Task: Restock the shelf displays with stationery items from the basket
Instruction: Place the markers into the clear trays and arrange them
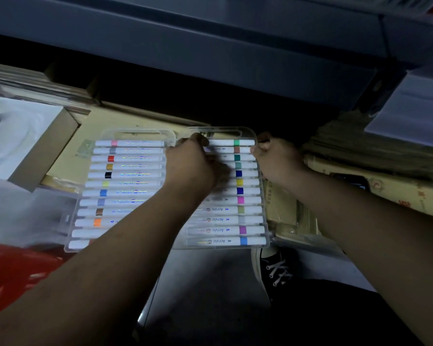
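At the far left I see an open cardboard box [48,151] with white padding inside, and below it a red blur [15,275] that I cannot identify. Just right of the box, the left marker case [125,186] lies flat on the pale shelf board [125,118]. It is a clear plastic case with a row of white acrylic markers banded in pink, red, black, yellow, blue and orange. My left forearm crosses over its lower right corner.

My left hand [190,163] sits at the seam between the two cases, its fingers curled down over the top-left corner of the right marker case [238,211]. Motion blur hides the fingertips. This second case lies right beside the first, edges touching or overlapping, and its near end juts past the shelf front. My right hand [273,156] pinches the case's top-right corner, so the two hands are apart, one clamped on each upper corner.

Further right are stacked paper packs [385,148]. Below them, on the floor, is a black laced shoe [273,268].
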### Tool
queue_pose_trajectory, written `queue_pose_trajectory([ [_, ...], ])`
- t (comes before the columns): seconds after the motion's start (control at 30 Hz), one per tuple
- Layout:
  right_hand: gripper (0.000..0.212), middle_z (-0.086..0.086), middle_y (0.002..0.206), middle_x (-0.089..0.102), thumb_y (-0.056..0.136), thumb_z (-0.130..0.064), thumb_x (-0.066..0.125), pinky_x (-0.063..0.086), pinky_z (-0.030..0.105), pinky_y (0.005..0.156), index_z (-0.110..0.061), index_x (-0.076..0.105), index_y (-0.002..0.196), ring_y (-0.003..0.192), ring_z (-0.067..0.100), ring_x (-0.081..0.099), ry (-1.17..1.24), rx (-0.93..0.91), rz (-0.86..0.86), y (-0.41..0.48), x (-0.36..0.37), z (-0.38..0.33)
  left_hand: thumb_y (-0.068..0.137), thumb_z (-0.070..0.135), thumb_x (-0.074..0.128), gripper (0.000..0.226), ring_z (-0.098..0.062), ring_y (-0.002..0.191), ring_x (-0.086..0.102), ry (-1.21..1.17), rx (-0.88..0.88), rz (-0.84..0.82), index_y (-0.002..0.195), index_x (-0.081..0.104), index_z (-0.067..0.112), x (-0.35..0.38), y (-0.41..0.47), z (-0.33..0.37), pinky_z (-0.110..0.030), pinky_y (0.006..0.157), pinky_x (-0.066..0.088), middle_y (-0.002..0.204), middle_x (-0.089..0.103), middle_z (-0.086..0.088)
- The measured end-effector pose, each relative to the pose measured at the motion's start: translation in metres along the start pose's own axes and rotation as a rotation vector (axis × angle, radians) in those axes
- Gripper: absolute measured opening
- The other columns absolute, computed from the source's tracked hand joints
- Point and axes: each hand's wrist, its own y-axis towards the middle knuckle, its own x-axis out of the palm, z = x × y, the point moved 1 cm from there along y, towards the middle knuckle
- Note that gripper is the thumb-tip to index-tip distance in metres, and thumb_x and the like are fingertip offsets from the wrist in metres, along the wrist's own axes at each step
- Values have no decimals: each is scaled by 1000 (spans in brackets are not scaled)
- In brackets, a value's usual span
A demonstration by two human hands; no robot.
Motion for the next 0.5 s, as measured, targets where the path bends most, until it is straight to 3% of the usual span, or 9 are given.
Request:
queue_pose_trajectory([
  [0.03, 30, 11, 105, 71, 102, -36, 53, 58, 47, 87, -14, 65, 118, 96, 33, 68, 12, 3, 0, -1, 0, 0, 82, 16, 67, 34, -25, 91, 67, -118, -39, 4, 116, 69, 19, -3, 1, -1, -25, 86, 49, 98, 73, -9],
  [0.1, 28, 10, 105, 71, 101, -35, 54, 59, 48, 85, -15, 64, 118, 93, 33, 69, 32, 2, 5, -1, 0, 0, 75, 13, 62, 26, -22, 71, 73, -438, -149, 28, 97, 72, 21, -7, 6, -11, -33, 70, 60, 84, 76, -4],
  [0.17, 27, 9, 108, 70, 101, -34, 54, 59, 49, 85, -17, 63, 120, 95, 33, 69, 33, -11, 2, -1, 0, 0, 83, 3, 61, 19, -17, 56, 72, -595, -211, 41, 91, 68, 20, -9, 11, -19, -36, 57, 61, 74, 75, -3],
  [0.27, 28, 10, 112, 70, 102, -32, 52, 58, 48, 87, -15, 62, 122, 99, 33, 67, 15, -16, 1, -2, -1, -3, 92, -3, 64, 18, -21, 53, 64, -696, -208, 12, 92, 66, 15, -10, 14, -20, -39, 57, 54, 72, 69, -10],
  [0.37, 30, 11, 117, 68, 104, -30, 50, 56, 45, 91, -13, 62, 126, 105, 32, 65, -18, -8, 10, -2, -1, -5, 95, 1, 66, 13, -18, 56, 55, -667, -130, -21, 89, 70, 12, -8, 16, -20, -30, 52, 51, 73, 63, -6],
  [0.5, 33, 11, 117, 68, 104, -33, 50, 57, 44, 90, -13, 61, 128, 103, 33, 67, -54, 3, 9, -2, -3, -6, 92, 2, 70, 5, -20, 56, 57, -684, -118, -96, 88, 73, 4, -7, 18, -23, -26, 51, 47, 72, 69, -9],
])
